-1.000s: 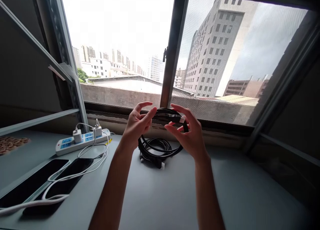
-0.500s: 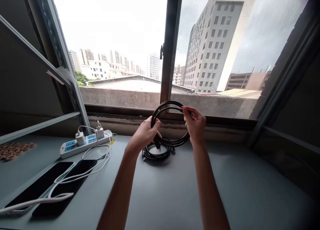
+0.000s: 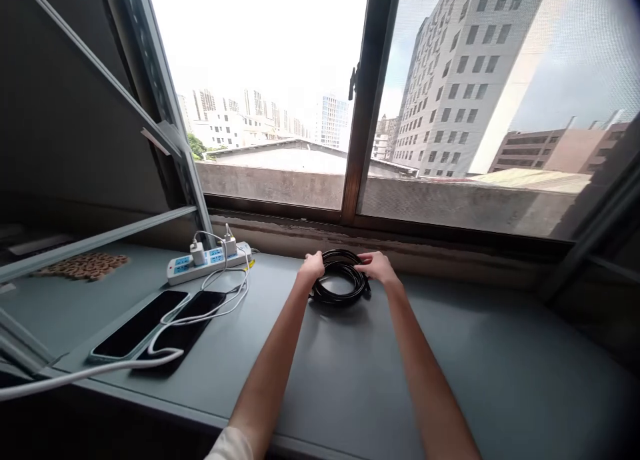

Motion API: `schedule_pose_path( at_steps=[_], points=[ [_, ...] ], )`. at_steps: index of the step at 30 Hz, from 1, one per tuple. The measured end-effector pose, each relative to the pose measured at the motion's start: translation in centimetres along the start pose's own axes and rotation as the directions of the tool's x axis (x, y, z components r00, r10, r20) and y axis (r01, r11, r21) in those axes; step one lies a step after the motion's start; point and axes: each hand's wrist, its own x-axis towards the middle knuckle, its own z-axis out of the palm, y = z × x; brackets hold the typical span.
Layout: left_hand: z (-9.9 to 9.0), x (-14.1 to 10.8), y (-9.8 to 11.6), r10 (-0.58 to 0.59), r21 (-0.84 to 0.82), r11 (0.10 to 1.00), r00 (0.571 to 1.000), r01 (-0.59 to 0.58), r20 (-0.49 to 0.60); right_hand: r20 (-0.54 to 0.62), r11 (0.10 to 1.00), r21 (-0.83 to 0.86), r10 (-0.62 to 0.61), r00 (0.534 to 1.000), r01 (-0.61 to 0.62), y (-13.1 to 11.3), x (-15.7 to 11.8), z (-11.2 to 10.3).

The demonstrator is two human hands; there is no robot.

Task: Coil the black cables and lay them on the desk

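Close to the window, a coiled black cable [image 3: 345,253] rests on or just above a second black coil [image 3: 340,301] on the grey tabletop. My left hand [image 3: 313,267] grips the upper coil at its left side, fingers closed around it. My right hand [image 3: 377,267] is at the right side of the same coil, with thumb and fingers pinching it. The far fingers of both hands are partly hidden, and the two coils overlap so that their border is hard to make out.
To the left stands a white power strip [image 3: 210,263] with plugged-in chargers. White charging cables [image 3: 200,320] trail over two dark phones [image 3: 145,323], [image 3: 185,333]. Brown ring-like pieces [image 3: 87,267] lie beyond a metal shelf frame [image 3: 193,173]. A window sill [image 3: 300,227] bounds the table's back.
Both hands have lowered the held coil from above the table onto the coil lying there. The view has shifted, and now shows the table's front edge.
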Motion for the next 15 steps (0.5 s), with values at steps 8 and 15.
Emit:
schedule_pose_path(
  at_steps=[8, 15],
  points=[
    [1.5, -0.3, 0.4, -0.119, 0.071, 0.991, 0.99, 0.114, 0.079, 0.119, 0.995, -0.094, 0.047, 0.992, -0.035, 2.6, 1.5, 2.2],
    [-0.4, -3.3, 3.7, 0.012, 0.109, 0.994, 0.998, -0.018, 0.061, 0.015, 0.984, -0.177, -0.011, 1.0, 0.013, 1.8, 0.7, 1.9]
  ],
)
